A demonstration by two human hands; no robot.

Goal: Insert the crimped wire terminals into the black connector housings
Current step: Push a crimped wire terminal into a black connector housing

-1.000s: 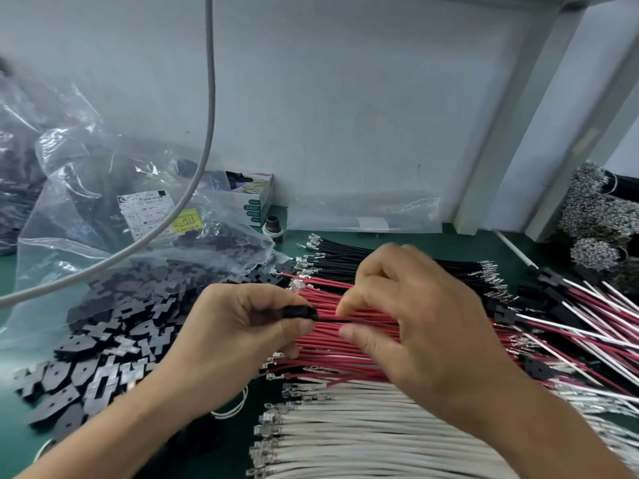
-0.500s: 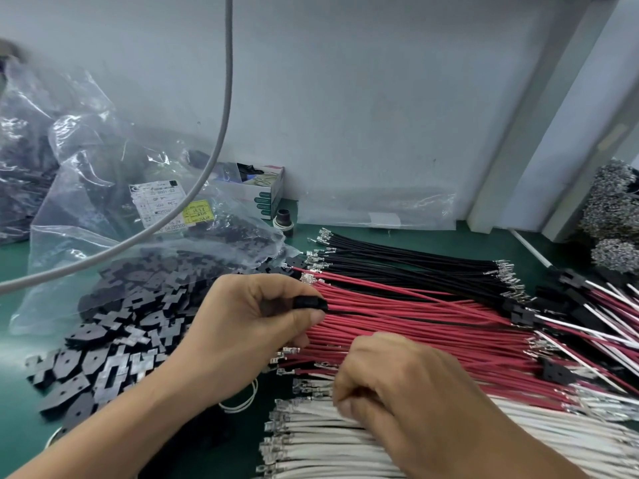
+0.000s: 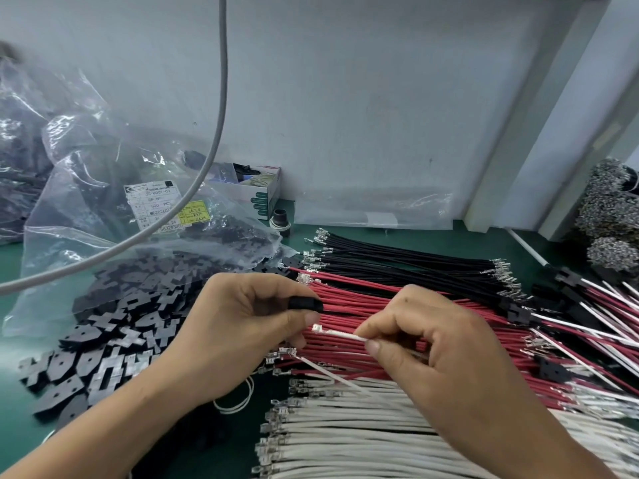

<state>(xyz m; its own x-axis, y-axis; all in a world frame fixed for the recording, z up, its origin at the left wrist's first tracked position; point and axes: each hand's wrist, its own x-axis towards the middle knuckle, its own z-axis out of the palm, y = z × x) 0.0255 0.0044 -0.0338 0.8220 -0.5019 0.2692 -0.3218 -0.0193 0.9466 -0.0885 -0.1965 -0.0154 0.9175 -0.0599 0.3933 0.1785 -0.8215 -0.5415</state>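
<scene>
My left hand (image 3: 242, 326) pinches a small black connector housing (image 3: 305, 303) between thumb and forefinger, with a thin black wire running out of it to the right. My right hand (image 3: 439, 347) pinches a white wire (image 3: 340, 334) whose crimped terminal (image 3: 317, 328) points left, just below and right of the housing, apart from it. Beneath both hands lie rows of black wires (image 3: 397, 257), red wires (image 3: 363, 299) and white wires (image 3: 345, 433), all with metal terminals on their ends.
Loose black housings (image 3: 103, 340) spill from a clear plastic bag (image 3: 103, 202) on the left of the green mat. A grey cable (image 3: 221, 98) hangs across the view. A small carton (image 3: 259, 188) stands by the wall. Assembled wire sets (image 3: 587, 305) lie at right.
My right hand dipped down to the white wire row, then rose holding one white wire, its terminal now near the housing. My left hand kept holding the housing.
</scene>
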